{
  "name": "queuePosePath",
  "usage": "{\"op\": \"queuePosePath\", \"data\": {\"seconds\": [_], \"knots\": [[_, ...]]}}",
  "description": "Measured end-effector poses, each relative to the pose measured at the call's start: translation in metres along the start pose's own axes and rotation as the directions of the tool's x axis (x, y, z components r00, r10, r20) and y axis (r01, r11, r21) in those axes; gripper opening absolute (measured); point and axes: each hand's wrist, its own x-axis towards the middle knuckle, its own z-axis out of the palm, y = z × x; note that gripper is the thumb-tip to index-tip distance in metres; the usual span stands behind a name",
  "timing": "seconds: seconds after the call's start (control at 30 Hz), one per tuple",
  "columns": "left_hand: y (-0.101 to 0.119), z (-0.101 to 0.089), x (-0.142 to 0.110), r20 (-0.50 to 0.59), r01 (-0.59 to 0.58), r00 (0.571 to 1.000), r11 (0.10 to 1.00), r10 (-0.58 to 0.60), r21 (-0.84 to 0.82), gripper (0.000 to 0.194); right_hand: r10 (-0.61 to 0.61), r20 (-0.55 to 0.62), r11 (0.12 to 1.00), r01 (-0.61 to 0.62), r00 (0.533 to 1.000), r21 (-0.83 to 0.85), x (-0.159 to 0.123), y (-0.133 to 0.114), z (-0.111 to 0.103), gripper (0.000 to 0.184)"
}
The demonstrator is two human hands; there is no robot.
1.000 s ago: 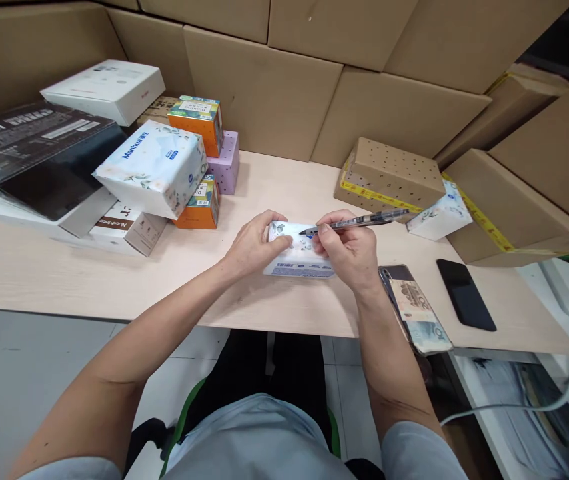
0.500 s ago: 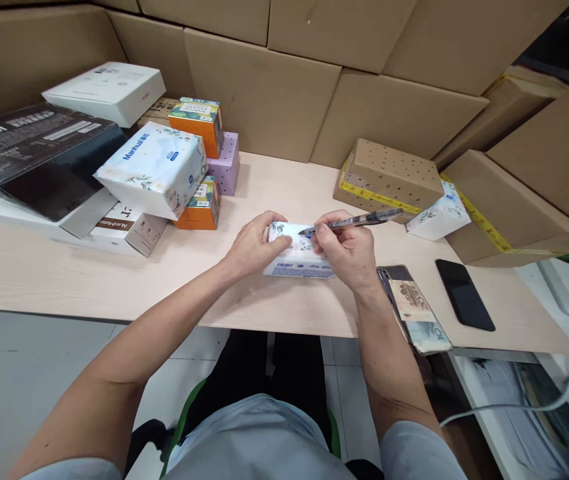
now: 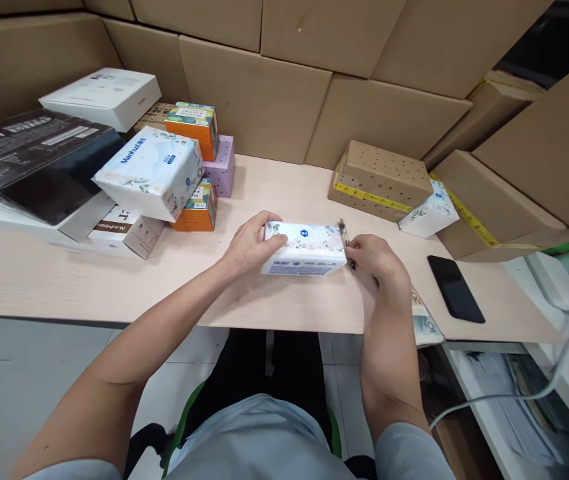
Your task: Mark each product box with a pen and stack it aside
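A white floral tissue pack stands on its long side near the front of the table, with a blue logo on its upper face. My left hand grips its left end, thumb over the top and fingers behind. Just off the pack's right end, my right hand is closed around a pen. The pen points away from me, partly hidden by the fingers. Whether it touches the pack, I cannot tell.
At the left are stacked boxes, with a larger tissue pack and orange boxes. A perforated cardboard box, another floral pack and a black phone lie right. Banknotes show beside my right forearm.
My right hand has moved right with the pen, from over the pack's upper face to beside its right end, uncovering the logo. My left hand keeps its hold. The view has shifted slightly.
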Motion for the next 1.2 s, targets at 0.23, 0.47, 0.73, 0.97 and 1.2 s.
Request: {"op": "queuePosePath", "data": {"seconds": [0.23,0.47,0.73,0.97,1.2], "knots": [[-0.004,0.001,0.002,-0.008,0.010,1.000,0.999,-0.010,-0.032,0.034,0.030,0.046,0.987,-0.023,0.998,-0.156,0.004,-0.021,0.007,0.013],[-0.006,0.001,0.000,-0.013,0.015,1.000,0.999,-0.015,-0.039,0.037,0.118,-0.287,0.993,-0.106,0.951,0.056,-0.051,0.013,0.009,0.050],[0.000,0.000,-0.002,-0.004,0.026,1.000,1.000,-0.026,-0.012,0.039,0.121,-0.217,0.976,-0.156,0.969,-0.154,-0.106,0.131,0.028,0.091],[-0.001,0.001,-0.002,-0.017,0.034,0.999,0.999,-0.034,-0.015,0.038,0.003,-0.271,0.994,-0.032,0.963,-0.104,-0.091,0.123,0.027,0.083],[-0.001,0.000,-0.002,-0.023,0.027,0.999,0.999,-0.027,-0.023,0.037,0.232,-0.409,0.940,-0.096,0.882,0.327,-0.111,0.092,0.023,0.090]]}}
